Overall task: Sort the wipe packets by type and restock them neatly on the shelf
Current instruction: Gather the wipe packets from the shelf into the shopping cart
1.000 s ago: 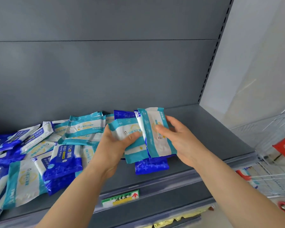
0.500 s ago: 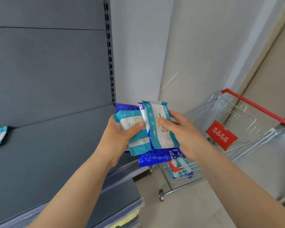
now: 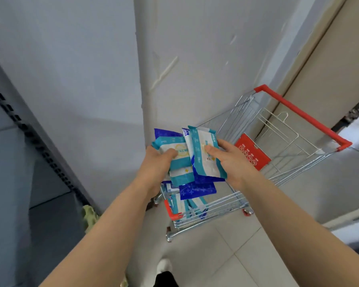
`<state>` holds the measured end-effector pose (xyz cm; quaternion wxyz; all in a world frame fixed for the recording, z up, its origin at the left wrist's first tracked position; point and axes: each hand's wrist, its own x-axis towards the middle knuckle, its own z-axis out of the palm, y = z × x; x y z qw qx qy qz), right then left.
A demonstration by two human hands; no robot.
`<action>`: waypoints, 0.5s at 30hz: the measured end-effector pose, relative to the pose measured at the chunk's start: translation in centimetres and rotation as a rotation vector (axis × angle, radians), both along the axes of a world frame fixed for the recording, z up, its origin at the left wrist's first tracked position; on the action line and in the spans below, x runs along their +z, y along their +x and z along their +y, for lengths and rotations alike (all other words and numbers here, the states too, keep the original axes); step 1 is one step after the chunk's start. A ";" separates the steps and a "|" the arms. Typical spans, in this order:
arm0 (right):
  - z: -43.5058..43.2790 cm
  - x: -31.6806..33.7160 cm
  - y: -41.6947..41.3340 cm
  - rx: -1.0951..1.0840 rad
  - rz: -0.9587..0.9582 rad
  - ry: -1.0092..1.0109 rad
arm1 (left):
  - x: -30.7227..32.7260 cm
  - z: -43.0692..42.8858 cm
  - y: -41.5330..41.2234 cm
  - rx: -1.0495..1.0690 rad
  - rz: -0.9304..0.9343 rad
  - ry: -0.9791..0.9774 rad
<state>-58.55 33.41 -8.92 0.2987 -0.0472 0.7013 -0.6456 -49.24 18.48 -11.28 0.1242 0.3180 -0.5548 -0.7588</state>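
Head view: a mixed bundle of wipe packets is held in front of the body, above the front end of a wire shopping cart (image 3: 222,208). The left hand (image 3: 158,162) is closed around teal-and-white wipe packets (image 3: 179,155), with the thumb pressed on the front face and the fingers hidden behind. The right hand (image 3: 229,160) grips another teal-and-white packet (image 3: 205,157) in the same way, overlapping the left-hand ones. Dark blue packets (image 3: 198,190) are sandwiched behind and stick out below and at the upper left of the bundle. More loose packets (image 3: 184,206) are seen lying in the cart's nose.

The step in hand is judged to be the sorting: two types are fanned between the hands but not yet separated. Only the slotted shelving upright (image 3: 37,141) is seen, at the left edge, so the shelf surface is out of view.

For the next move, the blue packets would need to be drawn out from behind the teal ones without the bundle being loosened. A slip is likely, since the film wrappers look slick and are pinched only near their middles.
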 end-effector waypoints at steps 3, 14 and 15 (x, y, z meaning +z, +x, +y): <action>-0.9 -3.7 -5.5 -0.021 -0.038 0.064 | -3.5 -0.9 -4.8 -0.009 -0.034 0.021; -5.1 -19.2 -20.0 0.091 -0.267 0.228 | -18.3 -4.0 -17.0 0.075 -0.228 0.086; -5.6 -20.9 -20.9 0.104 -0.289 0.239 | -19.8 -4.1 -17.6 0.095 -0.243 0.085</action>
